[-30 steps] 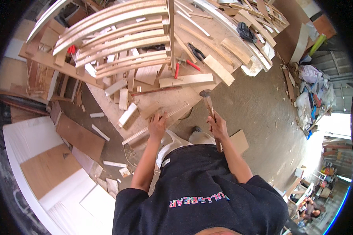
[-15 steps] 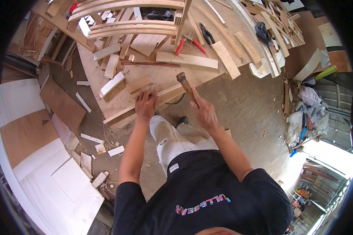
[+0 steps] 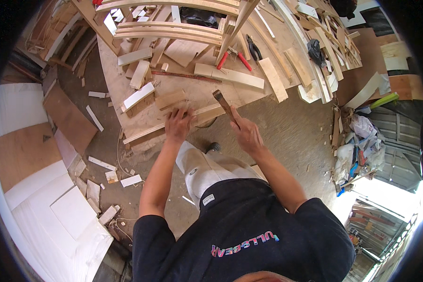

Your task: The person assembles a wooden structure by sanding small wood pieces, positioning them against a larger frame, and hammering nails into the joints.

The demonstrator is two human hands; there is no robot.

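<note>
My right hand [image 3: 247, 135] is wrapped round the handle of a hammer [image 3: 226, 104], whose worn brown end points up and away over the table's near edge. At that edge, my left hand [image 3: 179, 126] has its fingers bent down onto a long thin wooden strip [image 3: 148, 134]. Whatever is pinched under those fingertips is too small and hidden to make out. Just beyond them lies a short wooden block [image 3: 170, 99]. A white-faced block [image 3: 138, 97] rests to its left.
The plywood table [image 3: 115, 89] carries a slatted wooden frame [image 3: 169, 33], red-handled pincers [image 3: 233, 60], black-handled pliers [image 3: 254, 48], a flat board [image 3: 229, 76] and a rusty bar [image 3: 185, 76]. Offcuts [image 3: 131, 180] litter the floor. White panels [image 3: 75, 221] stand at the left.
The view has shifted slightly, so the table appears lower and further right. The hammer has tilted a little in my right hand; my left hand stays at the table's edge.
</note>
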